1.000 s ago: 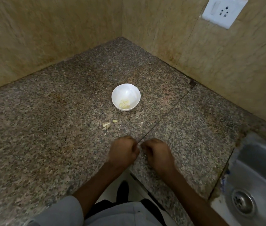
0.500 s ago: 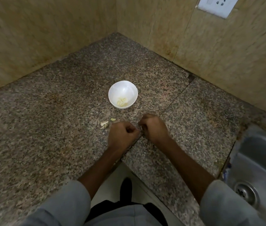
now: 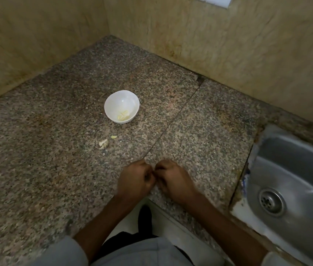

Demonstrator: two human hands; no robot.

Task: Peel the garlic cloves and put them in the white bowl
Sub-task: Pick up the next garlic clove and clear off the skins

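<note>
The left hand (image 3: 135, 179) and right hand (image 3: 174, 179), both curled, meet well in front of the white bowl (image 3: 113, 104). Some garlic bits (image 3: 103, 144) lie nearer it.

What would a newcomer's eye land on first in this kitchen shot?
The white bowl stands on the granite counter, peeled garlic cloves inside. Nearer its front edge, the left hand and right hand meet, both curled; what they hold is hidden. A steel sink sits at the right.
</note>
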